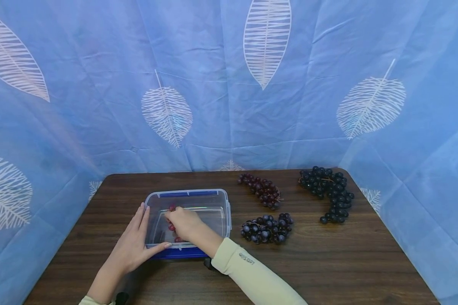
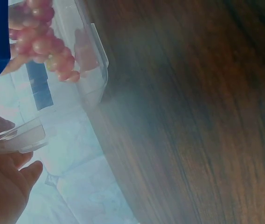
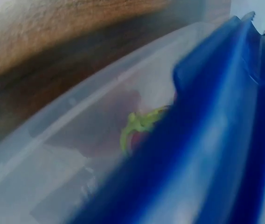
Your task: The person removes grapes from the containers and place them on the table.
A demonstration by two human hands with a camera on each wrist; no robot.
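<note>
A clear plastic food container with blue clips stands at the left of the table. Inside it is a bunch of red grapes, and my right hand reaches in over the front rim and grips the bunch. Much of the bunch is hidden under that hand in the head view. My left hand steadies the container's front left corner, its straight fingers along the left side and its thumb along the front rim. A green stem shows through the container wall in the right wrist view.
To the right of the container lie a dark red grape bunch and, nearer, a bluish-purple grape bunch. A black grape bunch lies at the back right. A blue curtain with white leaves hangs behind the wooden table.
</note>
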